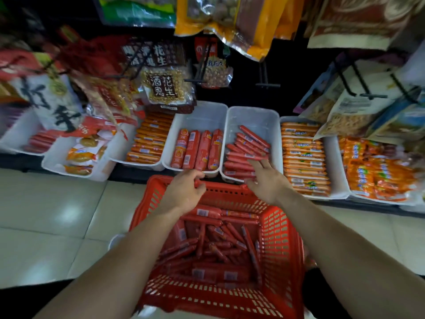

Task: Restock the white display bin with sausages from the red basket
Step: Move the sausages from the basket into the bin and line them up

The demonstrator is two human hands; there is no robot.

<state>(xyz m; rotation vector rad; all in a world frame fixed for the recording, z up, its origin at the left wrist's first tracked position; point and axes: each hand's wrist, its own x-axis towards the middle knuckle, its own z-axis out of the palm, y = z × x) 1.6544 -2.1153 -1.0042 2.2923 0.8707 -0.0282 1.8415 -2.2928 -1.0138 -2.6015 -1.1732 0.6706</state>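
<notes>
sausages [243, 153] under right grip [268, 180]; left grip [184, 192] holds basket [281, 238].

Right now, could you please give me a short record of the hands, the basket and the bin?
left hand: grips far rim of red basket
right hand: open, fingers over thin sausages in bin
white display bin: partly filled, back end bare
basket contents: many loose sausages

Rear of white display bin [253, 116] found bare, reachable from above; front filled by sausages [241, 155]. Red basket [220, 187] was set just before it; side bins overhung by snack bags [345, 116].
</notes>
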